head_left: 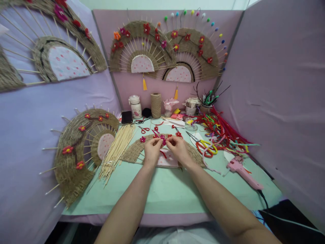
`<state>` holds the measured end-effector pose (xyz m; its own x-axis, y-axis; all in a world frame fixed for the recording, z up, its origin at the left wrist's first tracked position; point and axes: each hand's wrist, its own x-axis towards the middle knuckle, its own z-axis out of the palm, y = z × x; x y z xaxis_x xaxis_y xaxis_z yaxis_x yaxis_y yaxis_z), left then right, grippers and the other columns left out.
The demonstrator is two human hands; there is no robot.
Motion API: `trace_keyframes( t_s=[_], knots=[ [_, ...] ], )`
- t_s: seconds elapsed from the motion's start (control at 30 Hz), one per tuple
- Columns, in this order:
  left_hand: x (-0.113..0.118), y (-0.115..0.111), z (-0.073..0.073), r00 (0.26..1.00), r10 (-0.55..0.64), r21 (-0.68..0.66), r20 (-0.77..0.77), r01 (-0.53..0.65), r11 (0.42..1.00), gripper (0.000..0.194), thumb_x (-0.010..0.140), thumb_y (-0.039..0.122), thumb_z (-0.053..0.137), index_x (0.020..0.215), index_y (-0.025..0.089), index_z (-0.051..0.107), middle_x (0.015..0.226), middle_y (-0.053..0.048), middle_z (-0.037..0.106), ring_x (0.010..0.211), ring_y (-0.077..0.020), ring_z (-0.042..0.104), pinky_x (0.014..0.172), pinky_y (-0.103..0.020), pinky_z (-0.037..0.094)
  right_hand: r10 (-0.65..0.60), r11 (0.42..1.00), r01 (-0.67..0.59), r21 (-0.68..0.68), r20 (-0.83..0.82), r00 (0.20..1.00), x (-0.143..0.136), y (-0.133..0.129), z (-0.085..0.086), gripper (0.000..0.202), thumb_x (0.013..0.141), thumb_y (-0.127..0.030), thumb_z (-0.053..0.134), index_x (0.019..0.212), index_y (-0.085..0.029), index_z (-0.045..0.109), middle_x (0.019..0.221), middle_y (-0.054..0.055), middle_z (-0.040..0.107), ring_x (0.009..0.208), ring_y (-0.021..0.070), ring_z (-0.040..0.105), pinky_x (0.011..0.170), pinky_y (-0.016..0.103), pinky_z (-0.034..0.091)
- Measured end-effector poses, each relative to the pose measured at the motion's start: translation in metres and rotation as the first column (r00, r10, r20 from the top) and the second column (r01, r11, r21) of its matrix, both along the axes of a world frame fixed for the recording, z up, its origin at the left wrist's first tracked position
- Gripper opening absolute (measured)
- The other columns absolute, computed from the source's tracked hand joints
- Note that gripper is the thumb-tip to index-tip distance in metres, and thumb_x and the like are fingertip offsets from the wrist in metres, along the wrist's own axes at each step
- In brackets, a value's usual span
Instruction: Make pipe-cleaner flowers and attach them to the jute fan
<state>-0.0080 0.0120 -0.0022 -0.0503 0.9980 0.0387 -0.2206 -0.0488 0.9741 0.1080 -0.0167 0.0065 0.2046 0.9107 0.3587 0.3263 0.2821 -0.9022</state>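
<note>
My left hand (152,149) and my right hand (177,147) meet over a half-round woven jute fan (133,150) that lies flat on the green table (165,189). Between the fingertips of both hands sits a small magenta pipe-cleaner flower (163,140), pinched from each side. Other small red flowers (178,134) lie along the fan's upper edge. A pink dotted half-circle (167,161) at the fan's centre shows below my hands.
A bundle of bamboo sticks (118,149) lies left of the fan, beside a finished fan (76,152) leaning on the left wall. Right of my hands are yellow-handled scissors (203,142), a heap of coloured pipe cleaners (223,132) and a pink glue gun (242,171). Red scissors (144,129), a twine spool (155,105) and jars stand behind.
</note>
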Motion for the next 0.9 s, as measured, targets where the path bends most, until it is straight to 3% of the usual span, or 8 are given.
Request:
trace_keyframes(
  t_s=[0.07,0.17,0.27,0.43,0.67,0.77,0.9],
  knots=[
    [0.001,-0.001,0.002,0.998,-0.018,-0.056,0.064,0.021,0.998,0.023,0.058,0.028,0.072,0.073,0.012,0.066,0.062,-0.002,0.064,0.055,-0.0100,0.057,0.059,-0.025,0.049,-0.029,0.999,0.029,-0.014,-0.027,0.999,-0.001,0.001,-0.002,0.013,0.069,-0.029,0.057,0.065,-0.018,0.064,0.063,0.002,0.061,0.058,0.0138,0.051,0.058,0.026,0.038],
    [0.000,-0.003,0.006,0.965,-0.120,-0.178,0.231,0.163,0.970,0.021,0.063,0.028,0.069,0.077,0.013,0.064,0.069,-0.004,0.066,0.061,-0.0118,0.062,0.065,-0.027,0.050,-0.055,0.996,0.047,-0.074,-0.110,0.992,0.001,0.003,-0.003,0.013,0.068,-0.028,0.056,0.063,-0.017,0.063,0.062,0.002,0.061,0.059,0.0142,0.052,0.059,0.026,0.040],
    [-0.002,-0.004,0.008,0.944,-0.198,-0.206,0.263,0.256,0.945,0.022,0.063,0.026,0.069,0.082,0.015,0.064,0.077,-0.006,0.068,0.070,-0.0135,0.064,0.068,-0.028,0.050,-0.069,0.993,0.052,-0.109,-0.152,0.986,0.003,0.004,-0.003,0.012,0.066,-0.027,0.057,0.063,-0.017,0.062,0.062,0.002,0.061,0.059,0.0142,0.052,0.058,0.025,0.040],
    [-0.001,-0.002,0.002,0.975,-0.160,-0.100,0.157,0.177,0.979,0.030,0.053,0.021,0.076,0.079,0.013,0.064,0.074,-0.004,0.068,0.067,-0.0121,0.062,0.068,-0.027,0.049,-0.026,0.990,0.006,-0.143,-0.135,0.990,0.002,0.004,-0.002,0.014,0.066,-0.030,0.059,0.063,-0.016,0.063,0.062,0.002,0.061,0.059,0.0138,0.051,0.058,0.025,0.039],
    [-0.002,0.005,-0.005,0.993,-0.099,-0.007,0.058,0.099,0.995,0.023,0.052,0.020,0.075,0.071,0.011,0.065,0.064,-0.003,0.066,0.061,-0.0127,0.061,0.065,-0.027,0.050,0.027,0.995,-0.035,-0.095,-0.084,0.996,-0.001,0.002,-0.002,0.017,0.068,-0.031,0.058,0.061,-0.016,0.062,0.058,0.001,0.058,0.056,0.0126,0.048,0.054,0.024,0.036],
    [-0.003,0.003,-0.002,0.987,-0.117,-0.046,0.107,0.122,0.991,0.027,0.051,0.022,0.077,0.073,0.011,0.066,0.067,-0.004,0.067,0.062,-0.0121,0.061,0.065,-0.026,0.049,0.018,0.997,-0.024,-0.076,-0.081,0.997,0.007,0.003,0.001,0.028,0.072,-0.041,0.056,0.063,-0.015,0.063,0.059,0.001,0.059,0.057,0.0131,0.049,0.055,0.024,0.036],
    [-0.002,-0.002,0.004,0.960,-0.201,-0.132,0.195,0.228,0.965,0.034,0.046,0.023,0.081,0.073,0.012,0.064,0.067,-0.003,0.066,0.061,-0.0111,0.060,0.062,-0.024,0.048,-0.095,0.989,0.066,-0.136,-0.221,0.971,0.023,0.011,0.002,0.042,0.074,-0.053,0.052,0.069,-0.014,0.065,0.058,0.002,0.058,0.053,0.0122,0.046,0.051,0.024,0.033]
  ],
)
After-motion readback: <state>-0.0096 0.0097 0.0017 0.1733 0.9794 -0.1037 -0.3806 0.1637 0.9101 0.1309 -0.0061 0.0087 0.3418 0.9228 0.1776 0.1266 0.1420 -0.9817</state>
